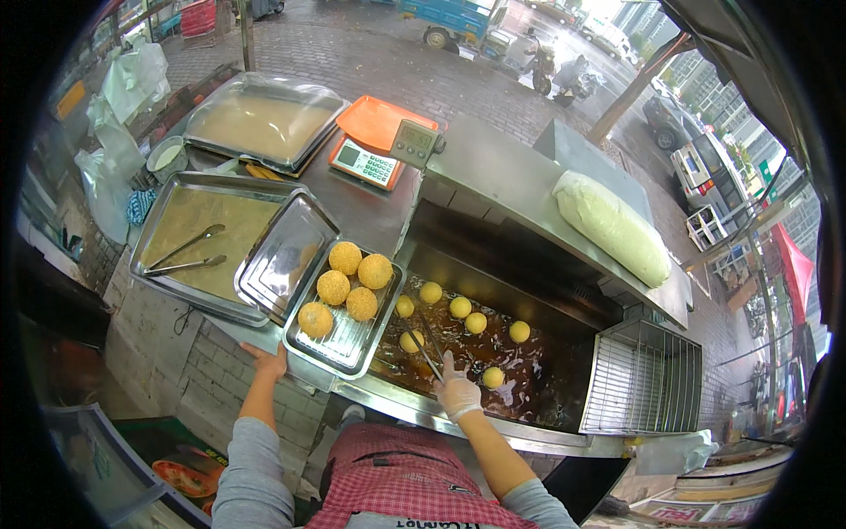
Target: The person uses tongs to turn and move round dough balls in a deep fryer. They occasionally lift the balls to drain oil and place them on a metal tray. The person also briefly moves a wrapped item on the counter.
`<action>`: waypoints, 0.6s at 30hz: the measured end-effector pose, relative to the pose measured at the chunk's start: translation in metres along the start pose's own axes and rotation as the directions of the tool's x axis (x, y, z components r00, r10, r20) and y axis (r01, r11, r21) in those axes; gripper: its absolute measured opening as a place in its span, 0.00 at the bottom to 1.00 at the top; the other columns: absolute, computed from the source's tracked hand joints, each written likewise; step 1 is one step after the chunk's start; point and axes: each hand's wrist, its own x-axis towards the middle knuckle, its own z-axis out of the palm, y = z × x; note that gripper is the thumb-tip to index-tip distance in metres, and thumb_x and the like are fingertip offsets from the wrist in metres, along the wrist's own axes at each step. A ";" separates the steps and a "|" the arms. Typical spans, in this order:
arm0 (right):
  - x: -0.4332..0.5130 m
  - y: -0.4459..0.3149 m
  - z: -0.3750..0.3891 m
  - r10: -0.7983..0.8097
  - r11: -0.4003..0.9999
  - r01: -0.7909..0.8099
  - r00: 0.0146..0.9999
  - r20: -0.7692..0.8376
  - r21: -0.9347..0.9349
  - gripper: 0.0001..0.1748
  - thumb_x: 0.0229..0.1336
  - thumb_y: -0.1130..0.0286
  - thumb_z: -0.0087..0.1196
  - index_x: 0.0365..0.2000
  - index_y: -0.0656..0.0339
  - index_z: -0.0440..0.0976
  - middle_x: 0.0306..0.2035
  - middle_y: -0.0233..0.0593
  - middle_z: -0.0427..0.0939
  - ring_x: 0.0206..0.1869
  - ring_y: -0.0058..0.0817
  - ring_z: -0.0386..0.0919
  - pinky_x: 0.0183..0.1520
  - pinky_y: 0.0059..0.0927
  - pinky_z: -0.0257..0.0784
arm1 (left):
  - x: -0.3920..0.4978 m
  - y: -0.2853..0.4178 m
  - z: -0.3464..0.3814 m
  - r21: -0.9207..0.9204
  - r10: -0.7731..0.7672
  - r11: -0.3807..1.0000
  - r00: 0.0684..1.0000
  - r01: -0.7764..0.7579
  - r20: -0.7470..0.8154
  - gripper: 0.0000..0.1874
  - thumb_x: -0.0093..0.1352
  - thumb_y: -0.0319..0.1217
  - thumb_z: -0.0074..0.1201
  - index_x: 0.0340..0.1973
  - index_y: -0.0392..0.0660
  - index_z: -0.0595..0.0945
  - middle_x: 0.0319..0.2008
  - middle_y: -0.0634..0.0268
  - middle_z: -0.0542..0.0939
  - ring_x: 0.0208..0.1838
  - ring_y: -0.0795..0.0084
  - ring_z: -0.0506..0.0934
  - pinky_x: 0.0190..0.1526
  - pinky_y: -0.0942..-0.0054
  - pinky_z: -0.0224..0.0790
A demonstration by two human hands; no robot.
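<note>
My right hand (458,391), in a clear plastic glove, holds a pair of metal tongs (433,362) over the fryer's dark, bubbling oil (456,354). One arm of the tongs crosses in front of a yellow dough ball (410,342); whether it is gripped I cannot tell. Several other pale yellow balls (476,323) float nearby. My bare left hand (268,362) rests at the counter's edge, by the near left corner of a steel tray (344,362), its fingers apart. In that tray sit several larger golden, seed-coated balls (333,287).
Left of the tray, a clear lid (284,254) leans over a large pan (198,211) where second tongs (188,254) lie. Behind are a covered pan (258,125), an orange scale (367,162) and a timer (416,142). A wire basket (641,380) borders the fryer's right.
</note>
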 end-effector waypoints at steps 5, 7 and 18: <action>-0.018 0.029 0.004 0.146 0.989 -0.146 0.989 0.022 -0.005 0.43 0.65 0.55 0.47 0.72 0.63 0.44 0.45 0.66 0.79 0.47 0.58 0.79 0.51 0.52 0.74 | 0.011 -0.007 0.007 0.095 0.070 0.993 0.995 -0.063 -0.073 0.63 0.71 0.61 0.43 0.64 0.37 0.11 0.67 0.22 0.56 0.67 0.37 0.67 0.70 0.58 0.59; -0.040 0.062 0.010 0.244 0.950 -0.245 0.969 0.028 0.194 0.45 0.63 0.53 0.49 0.73 0.60 0.43 0.47 0.67 0.78 0.49 0.59 0.79 0.52 0.50 0.74 | 0.015 -0.011 0.011 0.101 0.080 0.992 0.992 -0.070 -0.099 0.63 0.71 0.61 0.42 0.64 0.37 0.11 0.68 0.21 0.55 0.68 0.37 0.66 0.70 0.58 0.59; -0.077 0.107 0.024 0.097 0.233 -0.513 0.858 0.505 0.826 0.34 0.69 0.63 0.52 0.71 0.53 0.56 0.18 0.22 0.64 0.15 0.16 0.60 0.16 0.24 0.55 | 0.008 -0.007 0.006 0.016 0.075 0.997 0.994 -0.074 -0.085 0.64 0.70 0.58 0.49 0.66 0.39 0.13 0.66 0.20 0.56 0.68 0.35 0.66 0.70 0.58 0.58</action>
